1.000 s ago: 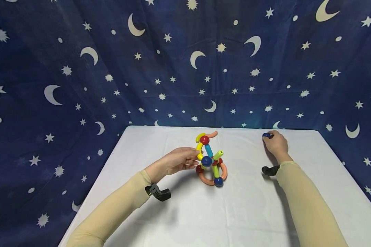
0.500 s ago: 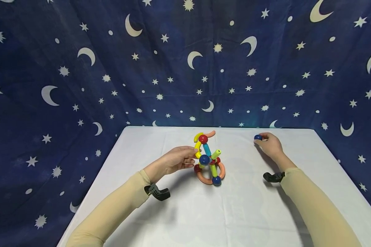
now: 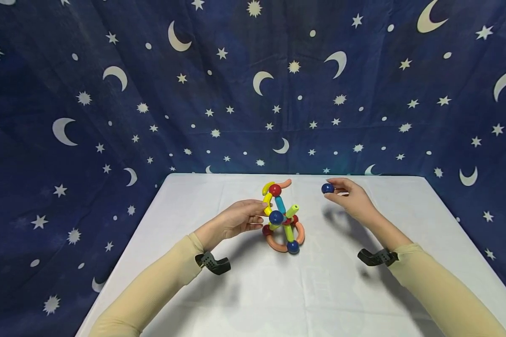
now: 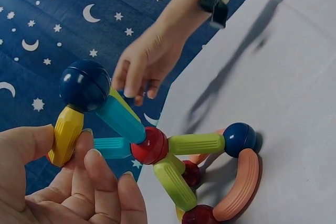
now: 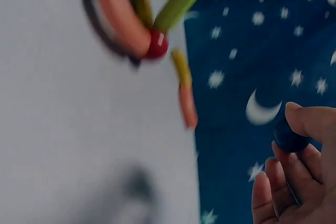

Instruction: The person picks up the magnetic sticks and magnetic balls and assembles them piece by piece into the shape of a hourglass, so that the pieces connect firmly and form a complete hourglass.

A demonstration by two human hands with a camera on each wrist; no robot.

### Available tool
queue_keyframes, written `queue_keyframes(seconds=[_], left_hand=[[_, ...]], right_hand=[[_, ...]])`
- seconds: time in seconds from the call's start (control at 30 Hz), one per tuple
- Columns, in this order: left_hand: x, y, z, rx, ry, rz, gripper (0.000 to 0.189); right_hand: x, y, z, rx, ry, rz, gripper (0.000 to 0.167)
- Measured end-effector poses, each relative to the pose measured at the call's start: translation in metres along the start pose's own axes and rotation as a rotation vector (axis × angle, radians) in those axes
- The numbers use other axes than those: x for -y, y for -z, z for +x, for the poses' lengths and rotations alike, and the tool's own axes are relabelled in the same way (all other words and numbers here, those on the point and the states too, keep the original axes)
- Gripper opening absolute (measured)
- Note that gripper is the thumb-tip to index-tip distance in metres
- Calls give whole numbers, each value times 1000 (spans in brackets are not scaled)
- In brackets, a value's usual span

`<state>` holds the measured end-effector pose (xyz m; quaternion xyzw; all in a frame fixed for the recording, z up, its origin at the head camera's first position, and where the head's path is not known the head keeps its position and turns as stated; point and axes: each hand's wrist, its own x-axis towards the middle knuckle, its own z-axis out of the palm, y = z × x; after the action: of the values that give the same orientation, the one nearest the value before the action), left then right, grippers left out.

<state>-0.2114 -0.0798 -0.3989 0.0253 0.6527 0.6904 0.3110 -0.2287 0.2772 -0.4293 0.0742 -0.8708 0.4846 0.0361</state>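
Observation:
A magnetic ball-and-stick structure (image 3: 289, 233) stands on the table, made of blue and red balls joined by green, light blue, yellow and orange sticks. With thumb and fingers my left hand (image 3: 239, 218) pinches its curved yellow stick (image 4: 68, 136), just below a large blue ball (image 4: 85, 85). Right of the structure and above the table, my right hand (image 3: 355, 200) holds a separate blue ball (image 3: 327, 188) between thumb and fingertips. In the right wrist view, the thumb partly covers that ball. An orange curved stick (image 4: 239, 184) forms part of the structure's base.
Behind the structure, a curved yellow stick (image 3: 267, 188) and a curved orange stick (image 3: 285, 183) lie near the far edge of the white table (image 3: 219, 309). A dark blue curtain (image 3: 219, 56) with moons and stars hangs behind and at the sides.
My right hand has brought the blue ball leftward from the table's far right, lifting it off the surface toward the structure. My left hand keeps its hold on the yellow stick.

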Motion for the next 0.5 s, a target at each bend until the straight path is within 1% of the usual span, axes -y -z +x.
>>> queue_keyframes(seconds=[0.1,0.27,0.37,0.5], left_hand=[[0,0,0,2,-4,-2,37],[0,1,0,8,-2,-7,37],[-1,1,-1,10,-1,-11,35],[0,1,-1,12,-5,-7,35]], right_hand=[[17,-7,-9,30,49,41,54],[40,-17,-23,85,97,104,50],[50,-22,-29,108,130,132,48],[58,-28,-34,128,165,156,45]])
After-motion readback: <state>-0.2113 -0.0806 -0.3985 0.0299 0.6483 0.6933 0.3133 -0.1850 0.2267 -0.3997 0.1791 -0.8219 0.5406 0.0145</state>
